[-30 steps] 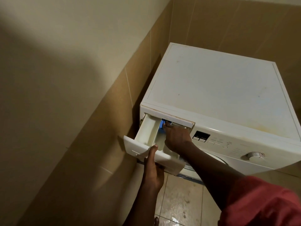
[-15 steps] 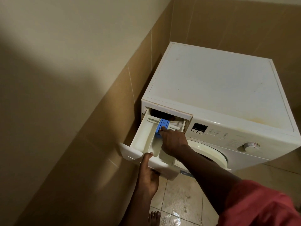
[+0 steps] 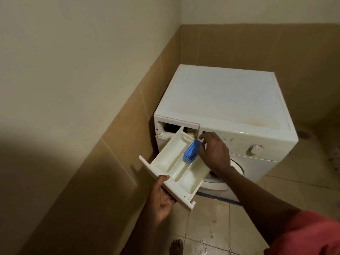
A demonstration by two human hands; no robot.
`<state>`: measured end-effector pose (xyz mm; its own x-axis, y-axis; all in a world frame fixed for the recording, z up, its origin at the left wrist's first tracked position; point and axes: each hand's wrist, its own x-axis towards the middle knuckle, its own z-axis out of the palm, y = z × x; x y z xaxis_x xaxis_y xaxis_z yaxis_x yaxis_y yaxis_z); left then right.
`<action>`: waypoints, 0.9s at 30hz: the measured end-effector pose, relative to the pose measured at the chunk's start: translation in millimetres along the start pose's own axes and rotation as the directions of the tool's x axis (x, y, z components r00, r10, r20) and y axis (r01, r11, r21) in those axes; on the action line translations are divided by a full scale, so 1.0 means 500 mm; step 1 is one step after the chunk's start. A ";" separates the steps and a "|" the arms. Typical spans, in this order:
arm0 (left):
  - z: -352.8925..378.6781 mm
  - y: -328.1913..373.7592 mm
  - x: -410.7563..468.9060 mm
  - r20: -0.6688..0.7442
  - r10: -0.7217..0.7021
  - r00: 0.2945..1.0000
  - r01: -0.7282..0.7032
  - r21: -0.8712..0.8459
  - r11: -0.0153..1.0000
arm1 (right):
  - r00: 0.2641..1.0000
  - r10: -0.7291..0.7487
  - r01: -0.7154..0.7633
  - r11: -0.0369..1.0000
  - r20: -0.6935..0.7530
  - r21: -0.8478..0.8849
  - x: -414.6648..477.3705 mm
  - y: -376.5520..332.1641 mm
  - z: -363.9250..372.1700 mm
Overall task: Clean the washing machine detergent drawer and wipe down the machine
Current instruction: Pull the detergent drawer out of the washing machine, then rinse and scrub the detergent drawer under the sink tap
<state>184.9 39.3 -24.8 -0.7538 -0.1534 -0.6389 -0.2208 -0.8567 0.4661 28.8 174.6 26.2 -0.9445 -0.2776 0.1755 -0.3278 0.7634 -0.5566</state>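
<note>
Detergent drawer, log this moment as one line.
step: removal | drawer: pulled far out of washing machine | left hand: grips drawer front | right hand: fingers curled on blue insert

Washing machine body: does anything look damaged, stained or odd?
Yes. A yellow-brown stain marks the front right edge of the white washing machine top. The dark open drawer slot has crusty, chipped-looking residue at its lower left corner. The tiled floor looks wet.
</note>
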 end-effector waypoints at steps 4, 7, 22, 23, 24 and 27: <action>0.046 -0.029 -0.045 0.084 -0.028 0.996 0.019 0.107 0.994 | 0.987 0.162 -0.162 0.986 -0.008 -0.025 -0.057 0.097 -0.098; 0.086 -0.058 -0.078 0.090 -0.096 0.991 0.073 0.228 0.971 | 0.944 0.315 -0.311 0.949 0.099 -0.054 -0.110 0.144 -0.161; 0.205 -0.200 -0.199 0.255 -0.308 0.917 0.073 0.651 0.756 | 0.780 0.605 -0.592 0.796 -0.160 0.121 -0.459 0.190 -0.421; 0.216 -0.219 -0.210 0.273 -0.302 0.913 0.044 0.673 0.738 | 0.743 0.645 -0.630 0.764 -0.180 0.137 -0.492 0.192 -0.440; 0.229 -0.244 -0.224 0.288 -0.314 0.905 0.028 0.695 0.718 | 0.696 0.689 -0.669 0.724 -0.201 0.168 -0.532 0.197 -0.461; 0.271 -0.325 -0.273 0.320 -0.357 0.878 0.004 0.739 0.674 | 0.560 0.791 -0.741 0.612 -0.248 0.278 -0.638 0.232 -0.513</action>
<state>239.9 266.1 69.2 -0.7811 0.3288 -0.5308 -0.6091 -0.2143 0.7636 286.7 501.0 114.0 -0.7929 0.5931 -0.1401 0.5048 0.5104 -0.6962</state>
